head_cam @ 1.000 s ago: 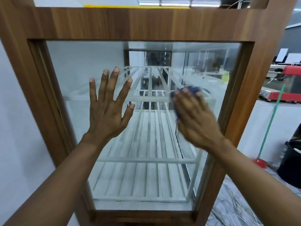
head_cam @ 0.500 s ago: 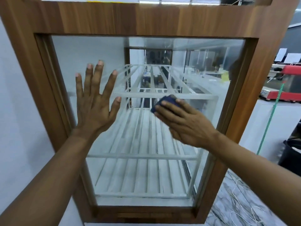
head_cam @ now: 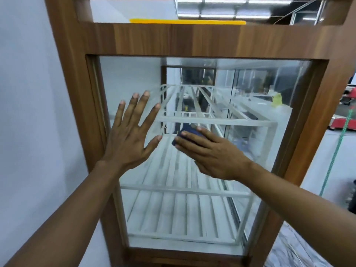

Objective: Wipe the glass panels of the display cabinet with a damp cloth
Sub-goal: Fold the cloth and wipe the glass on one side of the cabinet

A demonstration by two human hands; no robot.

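Note:
The display cabinet has a brown wooden frame [head_cam: 173,39] around a tall glass panel [head_cam: 250,151]. White slatted shelves [head_cam: 173,218] show through the glass. My left hand [head_cam: 131,135] lies flat on the left part of the panel, fingers spread and straight. My right hand [head_cam: 210,153] presses a dark blue cloth [head_cam: 187,132] against the middle of the glass with flat fingers pointing left. Most of the cloth is hidden under the fingers; only its upper left edge shows.
A pale wall [head_cam: 28,112] runs along the left of the cabinet. To the right stand a red machine [head_cam: 346,124] on a white counter and a green-handled tool [head_cam: 337,151]. Loose white cables [head_cam: 300,253] lie on the marbled floor at the lower right.
My right hand slid the cloth leftward across the glass, from the right part toward the middle. My left hand stayed flat on the panel. The view tilted upward.

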